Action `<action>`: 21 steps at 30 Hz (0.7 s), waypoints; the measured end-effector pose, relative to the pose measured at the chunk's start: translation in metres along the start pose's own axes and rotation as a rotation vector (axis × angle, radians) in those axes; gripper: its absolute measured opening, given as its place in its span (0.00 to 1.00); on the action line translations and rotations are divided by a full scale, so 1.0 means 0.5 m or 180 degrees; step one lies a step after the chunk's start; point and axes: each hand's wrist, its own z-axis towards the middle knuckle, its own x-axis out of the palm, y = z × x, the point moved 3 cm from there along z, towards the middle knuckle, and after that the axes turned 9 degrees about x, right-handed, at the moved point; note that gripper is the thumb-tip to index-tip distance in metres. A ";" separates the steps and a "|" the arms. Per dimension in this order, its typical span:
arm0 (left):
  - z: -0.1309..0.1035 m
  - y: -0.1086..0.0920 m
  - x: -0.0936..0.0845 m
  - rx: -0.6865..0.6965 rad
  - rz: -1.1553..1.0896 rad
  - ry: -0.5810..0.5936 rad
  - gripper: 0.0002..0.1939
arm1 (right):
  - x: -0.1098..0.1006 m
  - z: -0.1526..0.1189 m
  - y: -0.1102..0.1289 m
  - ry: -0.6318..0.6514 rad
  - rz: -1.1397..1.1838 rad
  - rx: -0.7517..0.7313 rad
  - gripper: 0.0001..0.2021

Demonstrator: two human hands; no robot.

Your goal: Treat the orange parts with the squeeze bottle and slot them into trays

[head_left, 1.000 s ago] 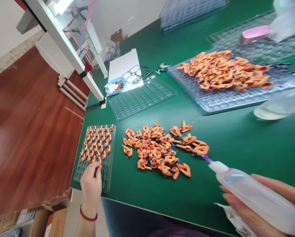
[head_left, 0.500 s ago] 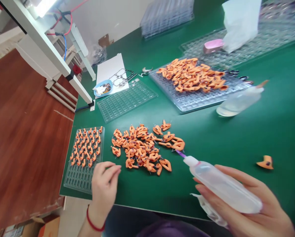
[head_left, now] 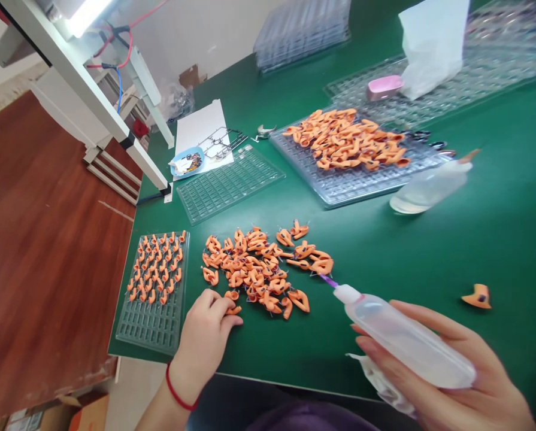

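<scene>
My left hand [head_left: 207,329] is at the near edge of a loose pile of small curved orange plastic parts [head_left: 254,257], its thumb and fingers closed around one orange part [head_left: 234,310]. My right hand [head_left: 465,365] grips a translucent squeeze bottle [head_left: 406,335] with a white cap and a thin purple nozzle. The nozzle tip points left, close to the orange parts at the pile's right end. A crumpled white tissue [head_left: 379,383] shows under the right hand. To the left lies a clear tray [head_left: 148,329], its far slots filled with rows of orange parts.
A clear tray stack [head_left: 339,194] carries a heap of orange parts. Right of it leans another squeeze bottle [head_left: 429,185]. One orange part [head_left: 478,297] lies alone at right. Further back are a slotted tray [head_left: 232,182], a blue dish [head_left: 175,167] and a pink box [head_left: 384,88].
My left hand has moved right from beside the filled tray to the pile and closed on an orange part. My right hand and the bottle stay nearly still.
</scene>
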 end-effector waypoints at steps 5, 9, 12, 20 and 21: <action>-0.013 0.004 -0.004 -0.0072 -0.0202 -0.0085 0.07 | -0.002 -0.002 -0.001 -0.0048 -0.0049 -0.0104 0.28; -0.024 0.007 -0.001 -0.0051 -0.0248 -0.0198 0.06 | 0.001 -0.006 0.005 0.0051 0.0051 -0.0044 0.30; -0.038 0.005 -0.005 -0.0070 -0.0291 -0.0483 0.08 | -0.003 -0.007 0.007 0.0190 -0.0001 -0.0096 0.30; -0.073 -0.018 0.000 -0.0780 -0.1586 -0.0516 0.08 | 0.001 -0.033 -0.002 0.0762 -0.0970 -0.0751 0.20; -0.074 -0.022 0.007 -0.0901 -0.1810 -0.0427 0.08 | 0.008 -0.043 -0.003 0.0882 -0.0971 -0.0763 0.19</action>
